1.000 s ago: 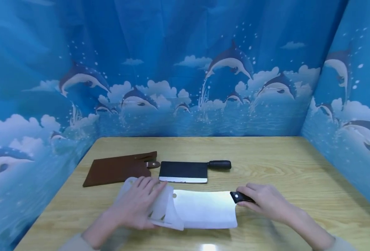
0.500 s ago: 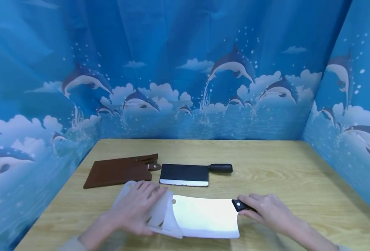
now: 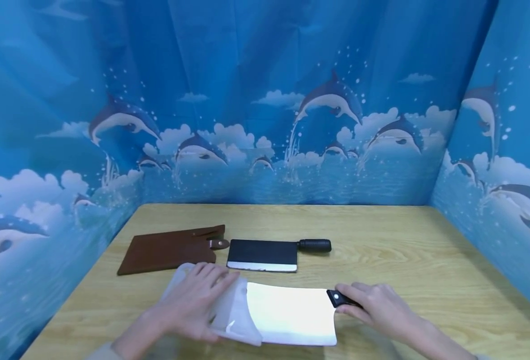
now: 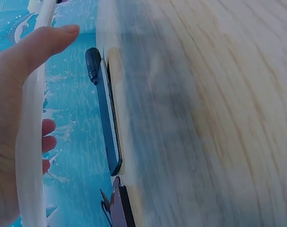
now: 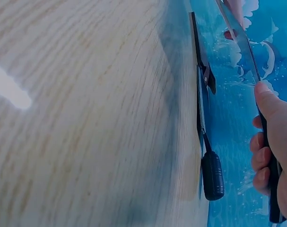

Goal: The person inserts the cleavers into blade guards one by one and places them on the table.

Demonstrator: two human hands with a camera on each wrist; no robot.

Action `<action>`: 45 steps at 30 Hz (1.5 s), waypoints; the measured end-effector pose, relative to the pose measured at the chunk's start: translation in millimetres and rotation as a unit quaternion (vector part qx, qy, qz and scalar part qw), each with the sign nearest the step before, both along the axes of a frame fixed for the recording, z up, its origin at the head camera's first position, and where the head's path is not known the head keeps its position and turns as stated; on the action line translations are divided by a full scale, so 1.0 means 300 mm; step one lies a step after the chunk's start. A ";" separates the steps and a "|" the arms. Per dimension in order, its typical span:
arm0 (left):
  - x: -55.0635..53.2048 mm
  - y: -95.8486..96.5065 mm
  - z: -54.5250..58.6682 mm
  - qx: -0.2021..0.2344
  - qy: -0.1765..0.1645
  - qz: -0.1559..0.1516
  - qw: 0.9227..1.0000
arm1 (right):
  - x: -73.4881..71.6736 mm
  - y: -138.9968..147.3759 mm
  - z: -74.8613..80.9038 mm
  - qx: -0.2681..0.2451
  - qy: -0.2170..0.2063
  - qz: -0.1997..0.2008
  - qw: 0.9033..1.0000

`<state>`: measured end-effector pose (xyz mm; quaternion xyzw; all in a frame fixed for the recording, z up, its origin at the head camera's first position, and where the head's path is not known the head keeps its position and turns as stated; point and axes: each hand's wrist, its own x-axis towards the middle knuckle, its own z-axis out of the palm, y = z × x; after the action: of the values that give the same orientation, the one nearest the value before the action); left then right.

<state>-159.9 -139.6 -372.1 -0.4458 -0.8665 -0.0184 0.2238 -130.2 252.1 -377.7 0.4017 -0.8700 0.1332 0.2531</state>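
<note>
My left hand (image 3: 193, 302) grips a whitish, translucent blade cover (image 3: 237, 312), fingers over its far edge and thumb at the near side. In the left wrist view the cover (image 4: 32, 142) shows edge-on against the palm. My right hand (image 3: 377, 306) holds a cleaver by its black riveted handle (image 5: 274, 189), its fingers curled round it. The bright, wide blade (image 3: 292, 315) points left, with its front end inside the cover's mouth. Both are held above the table, near its front. The part of the blade within the cover is hidden.
A second cleaver (image 3: 262, 252) with a dark blade and black handle lies behind the held one. Left of it is a flat brown leather sheath (image 3: 168, 251) with a snap strap. A blue dolphin-print curtain (image 3: 265, 115) stands behind the wooden table (image 3: 395, 250).
The cleaver has shifted slightly left into the cover; the hole near the blade's front corner, visible before, is now hidden. Both hands keep their grips. The head view has tilted up slightly.
</note>
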 end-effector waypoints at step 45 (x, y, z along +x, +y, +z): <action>0.009 0.099 -0.013 -0.004 -0.028 0.013 1.000 | -0.001 -0.115 -0.019 -0.008 -0.062 -0.055 0.997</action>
<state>-157.1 -109.7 -375.8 -0.4350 -0.8782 -0.0243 0.1974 -130.4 217.5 -383.3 0.3424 -0.9035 0.1506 0.2091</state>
